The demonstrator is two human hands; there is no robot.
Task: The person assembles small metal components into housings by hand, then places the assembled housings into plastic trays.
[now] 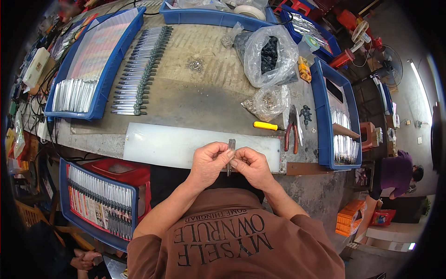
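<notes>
My left hand (209,160) and my right hand (251,166) meet over the near edge of a white board (176,146). Thumbs and fingers of both pinch a pair of narrow grey metal pieces (231,145) standing side by side; their lower part is partly covered by the fingers, and I cannot make out their exact kind. To the right of my hands lie a screwdriver with a yellow handle (265,125) and pliers with red handles (291,132). Beyond the board, a long row of slim silver tools with dark ends (139,69) lies on the table.
Blue trays of silver pieces stand at left (97,104), right (325,125) and lower left (65,204). Clear bags hold black parts (269,56) and small metal parts (267,102). Tiny loose parts (196,64) lie mid-table. Another person's hands (85,259) show at lower left.
</notes>
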